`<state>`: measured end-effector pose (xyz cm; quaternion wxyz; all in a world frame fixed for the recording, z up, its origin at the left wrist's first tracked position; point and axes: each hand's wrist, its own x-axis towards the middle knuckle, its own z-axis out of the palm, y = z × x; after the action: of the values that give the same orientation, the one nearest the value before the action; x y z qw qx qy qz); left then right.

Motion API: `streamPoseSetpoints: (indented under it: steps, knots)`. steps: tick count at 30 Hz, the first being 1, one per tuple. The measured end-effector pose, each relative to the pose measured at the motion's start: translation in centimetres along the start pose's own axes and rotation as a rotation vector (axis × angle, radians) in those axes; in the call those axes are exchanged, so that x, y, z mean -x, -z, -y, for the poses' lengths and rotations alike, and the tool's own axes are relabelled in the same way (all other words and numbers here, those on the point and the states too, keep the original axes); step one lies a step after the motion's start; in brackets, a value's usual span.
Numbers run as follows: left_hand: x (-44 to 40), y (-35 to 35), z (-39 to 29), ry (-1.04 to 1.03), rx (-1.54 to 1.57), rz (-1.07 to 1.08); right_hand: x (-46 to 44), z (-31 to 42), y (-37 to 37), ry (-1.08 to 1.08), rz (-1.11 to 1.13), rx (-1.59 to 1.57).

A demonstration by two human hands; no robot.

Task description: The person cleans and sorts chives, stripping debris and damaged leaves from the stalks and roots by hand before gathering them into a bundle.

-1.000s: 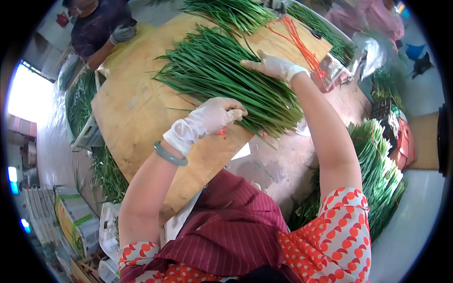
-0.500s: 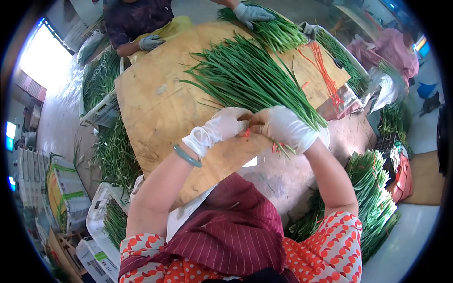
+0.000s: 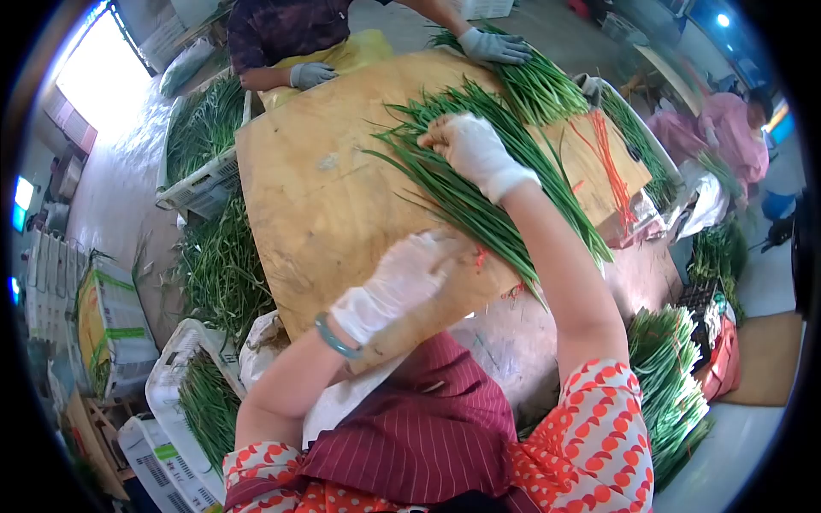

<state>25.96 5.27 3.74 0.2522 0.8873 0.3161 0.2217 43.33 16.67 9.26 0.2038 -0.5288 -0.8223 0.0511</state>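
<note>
A loose bunch of garlic chives (image 3: 479,205) lies slantwise on the wooden board (image 3: 316,222). Over its upper left part is my right hand (image 3: 479,154), in a white glove, with the fingers curled down at the leaves; whatever they grip is hidden. Lower down, my left hand (image 3: 402,278), also gloved and with a green bangle (image 3: 335,337) at the wrist, is slightly blurred. Its fingers stretch toward the lower end of the bunch and hold nothing that I can see. Red ties (image 3: 481,256) show close to those fingertips.
Across the board a co-worker's gloved hand (image 3: 496,47) rests on another chive bunch (image 3: 543,90); their other hand (image 3: 312,75) is at the board's edge. Red strips (image 3: 609,162) lie at the right. Crates of greens (image 3: 201,175) stand left, a chive stack (image 3: 663,376) right.
My hands have come apart from the red tie. The right moved up over the chives, while the left shifted slightly down. The view has moved a little.
</note>
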Motion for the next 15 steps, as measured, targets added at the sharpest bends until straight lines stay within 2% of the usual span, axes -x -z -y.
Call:
streamPoseSetpoints:
  steps: [1,3,4,5,6,7,9,13,15]
  knots:
    - [-0.5,-1.1,-0.2,-0.004,-0.063,-0.011,-2.0,-0.2,-0.7,0.009,0.003,0.002]
    - [-1.9,-2.5,-0.8,-0.001,-0.129,-0.031,-5.7,-0.1,-2.2,-0.159,0.039,0.216]
    - [-2.7,-3.0,-1.2,-0.091,-0.223,-0.061,-7.2,-0.8,-3.4,-0.148,0.040,0.218]
    - [-3.5,-3.4,-1.3,-0.181,-0.317,-0.089,-8.5,-1.5,-5.0,-0.133,0.055,0.348]
    - [-4.4,-4.5,-1.0,-0.173,-0.315,-0.097,-9.5,-2.4,-6.7,-0.117,0.071,0.479]
    - [-5.2,-6.1,-0.1,-0.217,-0.281,-0.140,-10.1,-3.4,-7.9,-0.108,0.077,0.481]
    - [-6.0,-7.1,0.9,-0.257,-0.243,-0.181,-10.8,-5.4,-9.7,0.108,0.047,0.816]
    - [-6.7,-7.2,1.4,-0.231,-0.179,-0.069,-12.5,-6.3,-10.0,-0.046,0.074,0.822]
    - [-6.8,-6.8,1.1,-0.227,-0.157,-0.038,-12.4,-4.7,-6.9,-0.216,0.253,0.439]
